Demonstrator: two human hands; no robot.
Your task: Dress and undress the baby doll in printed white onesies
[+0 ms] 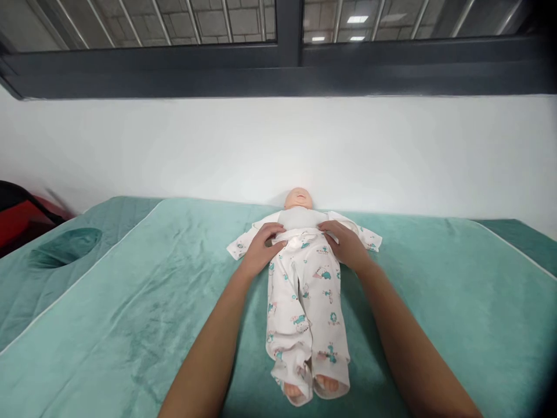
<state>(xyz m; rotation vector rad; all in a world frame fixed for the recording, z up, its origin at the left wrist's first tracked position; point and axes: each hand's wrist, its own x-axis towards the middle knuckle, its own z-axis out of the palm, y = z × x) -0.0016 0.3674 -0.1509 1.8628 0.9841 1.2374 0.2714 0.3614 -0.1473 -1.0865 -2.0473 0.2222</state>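
A baby doll [299, 198] lies on its back, its head toward the wall and its feet toward me. It wears a white top with printed sleeves [369, 238] spread out to both sides. White printed baby trousers [300, 284] cover its legs up to the waist, and bare toes show at the cuffs. At the waistband's left side, my left hand [263, 248] is closed on the cloth with bent fingers and thumb. My right hand [346, 247] grips the right side of the waistband in the same way. The fingertips partly hide the waistband edge.
The doll rests on a green cloth-covered bed [174, 290] against a white wall [195, 151]. To the left, the bed cover has an oval hole [67, 247], and a red and black bag [21, 215] sits at the edge. A dark window frame [152, 75] runs above.
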